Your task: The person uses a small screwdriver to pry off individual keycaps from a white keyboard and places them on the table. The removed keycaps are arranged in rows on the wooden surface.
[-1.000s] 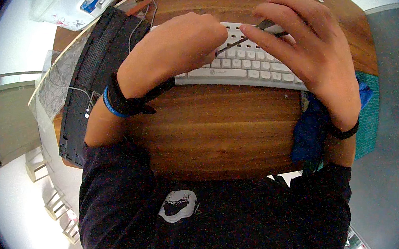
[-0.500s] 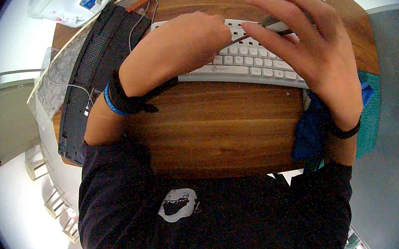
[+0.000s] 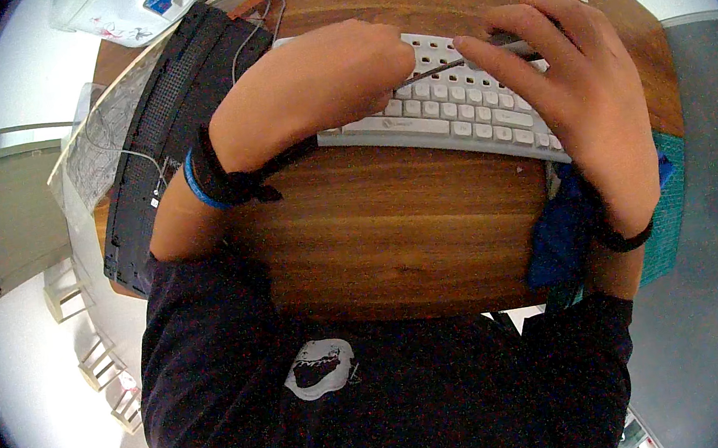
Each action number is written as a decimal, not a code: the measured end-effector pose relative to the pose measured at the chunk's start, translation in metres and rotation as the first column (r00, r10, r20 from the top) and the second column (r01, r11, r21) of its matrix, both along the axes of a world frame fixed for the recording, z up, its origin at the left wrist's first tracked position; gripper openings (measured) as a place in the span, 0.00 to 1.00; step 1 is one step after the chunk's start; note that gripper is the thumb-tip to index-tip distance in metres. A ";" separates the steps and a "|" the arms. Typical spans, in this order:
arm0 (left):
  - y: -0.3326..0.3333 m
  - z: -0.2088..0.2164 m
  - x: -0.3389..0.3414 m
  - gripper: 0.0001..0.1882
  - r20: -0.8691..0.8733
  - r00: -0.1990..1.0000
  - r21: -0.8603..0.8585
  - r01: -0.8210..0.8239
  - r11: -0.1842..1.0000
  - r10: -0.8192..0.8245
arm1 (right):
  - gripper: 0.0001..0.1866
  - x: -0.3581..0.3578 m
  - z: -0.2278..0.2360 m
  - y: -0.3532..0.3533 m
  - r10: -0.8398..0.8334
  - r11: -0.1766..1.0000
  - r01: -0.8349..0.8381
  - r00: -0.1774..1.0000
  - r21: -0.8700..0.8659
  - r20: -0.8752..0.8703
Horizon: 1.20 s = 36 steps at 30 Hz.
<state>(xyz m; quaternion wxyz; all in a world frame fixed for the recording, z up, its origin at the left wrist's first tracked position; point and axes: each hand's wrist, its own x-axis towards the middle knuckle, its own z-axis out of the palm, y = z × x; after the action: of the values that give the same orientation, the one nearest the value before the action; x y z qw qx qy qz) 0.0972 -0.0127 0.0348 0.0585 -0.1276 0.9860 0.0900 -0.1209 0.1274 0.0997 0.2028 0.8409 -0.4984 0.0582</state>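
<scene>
Keyboard (image 3: 453, 116) under both hands, tool (image 3: 439, 69) between.

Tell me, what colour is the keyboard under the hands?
The keyboard is white, seen in the head view.

A single view comes from a wide fisheye camera worn on the person's head, looking steeply down over the chest onto the round brown wooden tabletop (image 3: 397, 246). It sits close: the near edge of the tabletop lies just above the dark shirt, and both forearms enter from the lower part of the frame. The far edge curves along the top rim, where straight lines bend. A black circular border frames the picture. No second view shares the scene.
</scene>
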 end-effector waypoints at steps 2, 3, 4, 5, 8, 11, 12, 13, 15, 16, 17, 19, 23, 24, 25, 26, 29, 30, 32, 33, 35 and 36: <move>0.000 0.003 -0.002 0.10 0.027 1.000 0.023 0.000 1.000 -0.001 | 0.23 -0.004 0.000 -0.002 0.011 1.000 -0.011 1.000 0.022 0.007; -0.001 0.002 -0.001 0.10 0.009 1.000 0.024 0.006 1.000 -0.006 | 0.22 -0.005 0.000 -0.003 0.008 0.999 -0.009 1.000 0.038 0.029; -0.001 0.000 0.001 0.10 -0.009 1.000 0.026 0.012 1.000 -0.012 | 0.22 -0.005 0.001 -0.003 0.003 0.999 -0.006 0.999 0.054 0.050; -0.002 -0.001 0.002 0.11 -0.021 1.000 0.026 0.013 1.000 -0.013 | 0.22 -0.005 0.000 -0.004 -0.001 0.998 -0.004 0.997 0.070 0.071; -0.005 -0.006 0.006 0.12 -0.067 0.997 0.027 0.030 0.999 -0.028 | 0.20 -0.016 -0.009 -0.006 0.026 0.998 -0.030 0.995 0.048 0.094; -0.008 -0.010 0.006 0.12 -0.103 0.993 0.035 0.061 0.998 -0.057 | 0.19 -0.022 -0.013 -0.004 0.019 0.997 -0.025 0.996 0.068 0.086; -0.008 -0.007 0.006 0.13 -0.092 0.994 0.039 0.066 0.997 -0.062 | 0.19 -0.024 -0.014 -0.003 -0.037 0.990 0.026 0.996 0.136 0.076; -0.008 -0.005 0.006 0.13 -0.081 0.994 0.043 0.071 0.997 -0.067 | 0.18 -0.026 -0.016 -0.002 -0.092 0.976 0.078 0.994 0.203 0.062; -0.010 -0.005 0.006 0.13 -0.112 0.991 0.082 0.088 0.993 -0.078 | 0.18 -0.029 -0.017 -0.001 -0.149 0.952 0.132 0.988 0.277 0.042; -0.011 -0.005 0.007 0.13 -0.126 0.988 0.102 0.097 0.990 -0.084 | 0.17 -0.029 -0.017 0.000 -0.151 0.949 0.134 0.988 0.285 0.039; -0.012 -0.004 0.008 0.14 -0.142 0.984 0.097 0.120 0.988 -0.106 | 0.17 -0.030 -0.017 0.000 -0.154 0.946 0.136 0.987 0.294 0.036; -0.014 -0.003 0.010 0.14 -0.174 0.973 0.086 0.170 0.982 -0.153 | 0.17 -0.031 -0.017 0.002 -0.151 0.950 0.129 0.987 0.284 0.058; -0.022 -0.001 0.005 0.14 -0.178 0.974 0.168 0.171 0.971 -0.140 | 0.17 -0.036 -0.015 0.006 -0.155 0.941 0.119 0.984 0.318 0.089; -0.023 0.004 0.003 0.14 -0.174 0.975 0.164 0.165 0.972 -0.137 | 0.17 -0.038 -0.015 0.005 -0.141 0.948 0.105 0.985 0.299 0.102; -0.025 0.009 0.000 0.14 -0.170 0.976 0.160 0.161 0.974 -0.134 | 0.16 -0.039 -0.017 0.005 -0.127 0.956 0.091 0.985 0.280 0.114; -0.028 0.011 -0.003 0.14 -0.208 0.972 0.193 0.151 0.970 -0.110 | 0.16 -0.040 -0.018 0.005 -0.113 0.962 0.078 0.986 0.260 0.125; -0.034 0.018 -0.006 0.13 -0.253 0.967 0.273 0.075 0.959 -0.004 | 0.14 -0.041 -0.021 0.004 -0.107 0.960 0.056 0.979 0.274 0.172; -0.036 0.019 -0.010 0.13 -0.251 0.968 0.292 0.045 0.956 0.031 | 0.13 -0.042 -0.022 0.005 -0.104 0.964 0.052 0.976 0.262 0.189; -0.038 0.025 -0.021 0.12 -0.233 0.966 0.279 -0.040 0.959 0.109 | 0.12 -0.044 -0.023 0.007 -0.094 0.971 0.039 0.970 0.237 0.222; -0.037 0.027 -0.026 0.13 -0.250 0.959 0.288 -0.059 0.956 0.134 | 0.12 -0.044 -0.023 0.008 -0.080 0.975 0.027 0.968 0.219 0.238; -0.040 0.028 -0.040 0.13 -0.283 0.940 0.308 -0.096 0.946 0.188 | 0.11 -0.044 -0.024 0.009 -0.050 0.983 0.001 0.962 0.182 0.267; -0.043 0.025 -0.053 0.14 -0.321 0.929 0.298 -0.084 0.951 0.183 | 0.11 -0.047 -0.023 0.011 -0.061 0.981 0.009 0.964 0.195 0.259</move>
<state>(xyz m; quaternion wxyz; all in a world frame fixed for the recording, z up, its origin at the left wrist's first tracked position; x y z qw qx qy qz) 0.0439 -0.0557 0.0601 -0.1037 -0.1676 0.9472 0.2530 -0.1678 0.1381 0.0764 0.0534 0.8323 -0.5390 0.1176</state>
